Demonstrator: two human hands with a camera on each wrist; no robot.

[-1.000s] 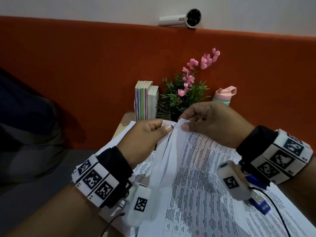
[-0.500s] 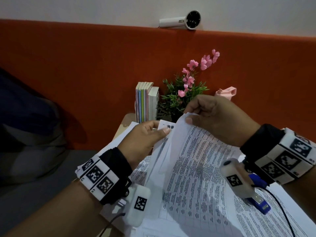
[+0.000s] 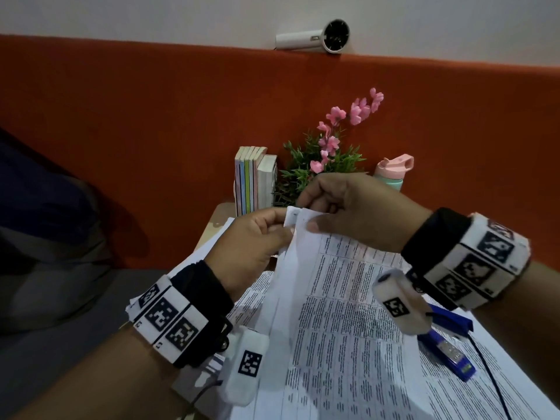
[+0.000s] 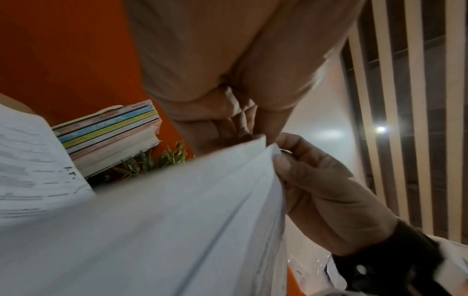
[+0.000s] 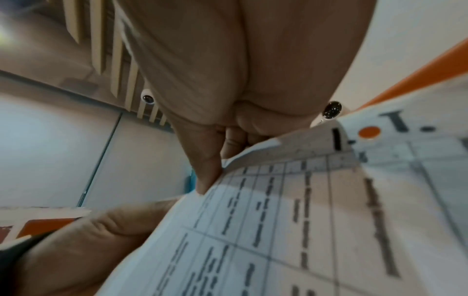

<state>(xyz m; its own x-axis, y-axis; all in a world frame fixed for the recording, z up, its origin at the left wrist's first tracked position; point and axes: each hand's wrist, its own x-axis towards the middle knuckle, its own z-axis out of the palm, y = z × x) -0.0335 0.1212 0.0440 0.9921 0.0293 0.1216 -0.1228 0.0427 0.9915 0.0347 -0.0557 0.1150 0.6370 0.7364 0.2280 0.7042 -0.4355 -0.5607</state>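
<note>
A stack of printed sheets (image 3: pixel 342 316) with tables of text lies on the small table, its top left corner lifted. My left hand (image 3: pixel 260 237) pinches that corner (image 3: pixel 292 216) from the left. My right hand (image 3: pixel 342 207) pinches the same corner from the right, thumb on top of the upper sheet. In the left wrist view the sheets (image 4: pixel 177 210) fan out below both hands. The right wrist view shows my thumb (image 5: pixel 207 172) on the printed page (image 5: pixel 291 220). A blue stapler (image 3: pixel 448 347) lies on the papers under my right wrist.
At the back of the table stand several books (image 3: pixel 254 180), a plant with pink flowers (image 3: pixel 330 147) and a pink-lidded bottle (image 3: pixel 394 171). An orange wall panel (image 3: pixel 151 116) runs behind. A white device (image 3: pixel 315 39) sits on its top edge. A dark seat is at the left.
The right hand lifted the upper sheet's corner, then brought it back down to meet the left hand. Both hands now pinch the stack's corner together.
</note>
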